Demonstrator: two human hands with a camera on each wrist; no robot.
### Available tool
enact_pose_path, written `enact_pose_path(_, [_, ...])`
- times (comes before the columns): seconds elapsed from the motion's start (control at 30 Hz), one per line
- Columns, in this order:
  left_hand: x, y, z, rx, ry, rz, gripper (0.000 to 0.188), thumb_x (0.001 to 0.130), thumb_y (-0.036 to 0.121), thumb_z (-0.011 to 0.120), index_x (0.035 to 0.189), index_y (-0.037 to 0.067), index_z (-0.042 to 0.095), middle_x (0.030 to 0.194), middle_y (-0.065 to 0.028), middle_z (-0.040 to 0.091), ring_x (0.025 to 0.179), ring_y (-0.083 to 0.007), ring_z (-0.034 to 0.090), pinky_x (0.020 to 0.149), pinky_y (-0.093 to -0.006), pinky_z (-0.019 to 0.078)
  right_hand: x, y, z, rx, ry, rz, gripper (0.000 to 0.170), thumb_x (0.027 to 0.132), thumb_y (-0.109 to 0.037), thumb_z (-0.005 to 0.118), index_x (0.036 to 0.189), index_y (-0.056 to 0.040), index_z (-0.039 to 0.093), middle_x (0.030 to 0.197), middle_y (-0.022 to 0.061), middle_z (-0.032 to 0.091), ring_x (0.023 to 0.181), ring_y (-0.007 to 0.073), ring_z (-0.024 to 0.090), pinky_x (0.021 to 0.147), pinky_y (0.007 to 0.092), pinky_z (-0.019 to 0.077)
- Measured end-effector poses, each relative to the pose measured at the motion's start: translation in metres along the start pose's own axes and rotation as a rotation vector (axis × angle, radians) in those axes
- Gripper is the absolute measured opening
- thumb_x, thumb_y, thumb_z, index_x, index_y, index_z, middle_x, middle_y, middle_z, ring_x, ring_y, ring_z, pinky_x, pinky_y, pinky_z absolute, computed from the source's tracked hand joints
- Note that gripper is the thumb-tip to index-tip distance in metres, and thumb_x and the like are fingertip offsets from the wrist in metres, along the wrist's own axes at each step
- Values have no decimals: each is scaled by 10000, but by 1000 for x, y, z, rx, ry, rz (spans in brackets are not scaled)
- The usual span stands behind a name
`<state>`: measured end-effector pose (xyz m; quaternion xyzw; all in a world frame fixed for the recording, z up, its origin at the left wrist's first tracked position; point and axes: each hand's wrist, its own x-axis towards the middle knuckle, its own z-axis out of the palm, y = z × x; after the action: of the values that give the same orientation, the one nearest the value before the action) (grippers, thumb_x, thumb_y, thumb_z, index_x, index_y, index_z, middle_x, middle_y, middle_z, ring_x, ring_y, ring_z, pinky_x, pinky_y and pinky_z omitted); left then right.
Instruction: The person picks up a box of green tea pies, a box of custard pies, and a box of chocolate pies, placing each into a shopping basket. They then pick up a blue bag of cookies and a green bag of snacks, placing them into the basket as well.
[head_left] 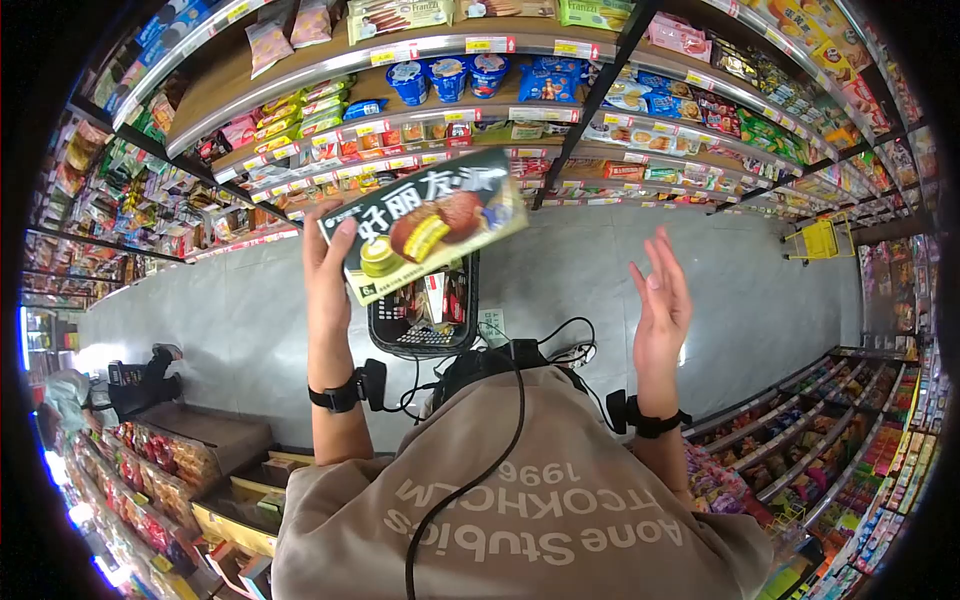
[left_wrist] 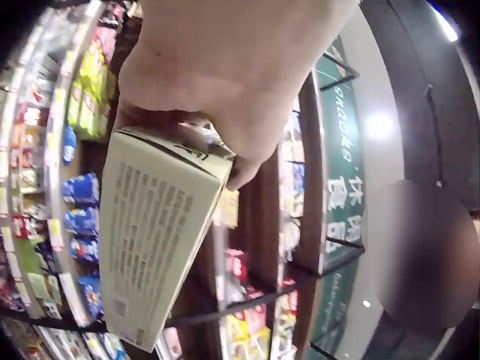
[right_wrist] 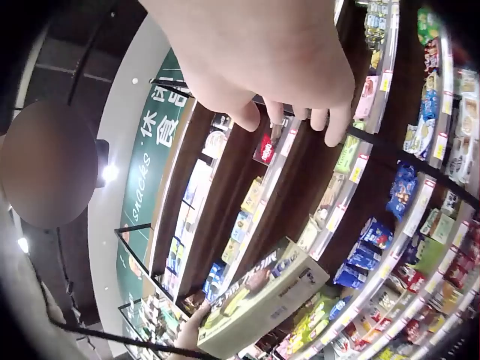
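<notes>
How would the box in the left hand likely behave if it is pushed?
The box likely feels stiff: its edges look straight. It is probably light, as the left hand alone holds it by one end. Its flat sides suggest sliding, not rolling.

The dark-and-pale-green 好丽友派 pie box (head_left: pixel 432 225), cakes pictured on its front, tilts midair, the left hand (head_left: pixel 327 262) gripping one end.

Left fingers (head_left: pixel 313 238) grip while right fingers (head_left: pixel 673 268) seem extended.
</notes>
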<state>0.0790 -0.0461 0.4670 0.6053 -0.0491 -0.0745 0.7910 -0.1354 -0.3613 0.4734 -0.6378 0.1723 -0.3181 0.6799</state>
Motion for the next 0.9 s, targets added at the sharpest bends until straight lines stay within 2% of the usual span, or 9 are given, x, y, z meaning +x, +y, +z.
enact_pose_path(0.1, [10,-36,-44,129,127,9,399,914,181,663,1247,36,497,1090,-95,603,956,-132,586,826,-275,475,-6,10,6,6,14,33,356,969,-102,550,1310,3,556,1508,151,400,1303,298,481,991,415,477])
enact_pose_path(0.17, [19,-84,-85,157,223,-127,419,887,194,703,1224,33,513,1044,-79,613,917,-125,587,794,-264,473,-9,13,9,-25,12,86,318,967,-92,548,1264,18,583,1490,148,422,1214,275,561,916,379,525])
enact_pose_path(0.43, [-6,-306,-225,320,658,-447,639,731,260,799,1207,-40,497,1045,-145,614,922,-218,589,810,-344,481,-10,29,11,-155,-156,413,254,975,-127,556,1196,-27,630,1253,100,624,974,203,665,815,326,543])
enact_pose_path(0.53, [-24,-400,-266,-54,770,-575,638,715,234,801,1192,-53,490,1018,-175,619,829,-272,636,704,-392,519,-18,47,-5,-217,-211,541,251,984,-162,555,1185,-31,629,1181,83,658,955,186,665,811,312,536])
enact_pose_path(0.63, [-35,-426,-253,-45,813,-691,652,697,239,813,1171,-66,485,1014,-195,620,774,-285,648,648,-395,528,-28,62,-28,-356,-239,682,269,990,-211,561,1186,-38,622,1147,70,667,941,171,661,812,302,526])
enact_pose_path(0.7, [-32,-429,-241,65,784,-856,650,697,242,818,1201,-16,498,1075,-174,618,873,-304,633,710,-484,504,-39,76,-54,-451,-240,783,273,990,-218,565,1192,-44,621,1143,67,668,941,164,660,818,296,520])
enact_pose_path(0.8, [-25,-433,-216,166,727,-1095,663,696,256,829,1260,85,527,1213,-120,594,1043,-335,583,788,-650,419,-74,114,-126,-752,-362,852,294,974,-227,576,1194,-38,621,1028,55,686,898,162,664,683,285,535])
enact_pose_path(0.83, [-30,-458,-226,131,659,-1086,386,777,277,757,1072,49,655,950,-94,642,836,-241,589,727,-370,451,-90,129,-155,-864,-401,886,295,971,-224,576,1195,-37,620,996,52,688,878,163,665,652,284,537])
enact_pose_path(0.9, [-35,-488,-234,95,663,-1003,313,811,242,724,1060,60,671,878,-52,631,729,-202,559,663,-354,431,-135,170,-243,-726,-310,1002,278,951,-185,578,1186,-43,625,915,41,674,775,161,649,582,302,535])
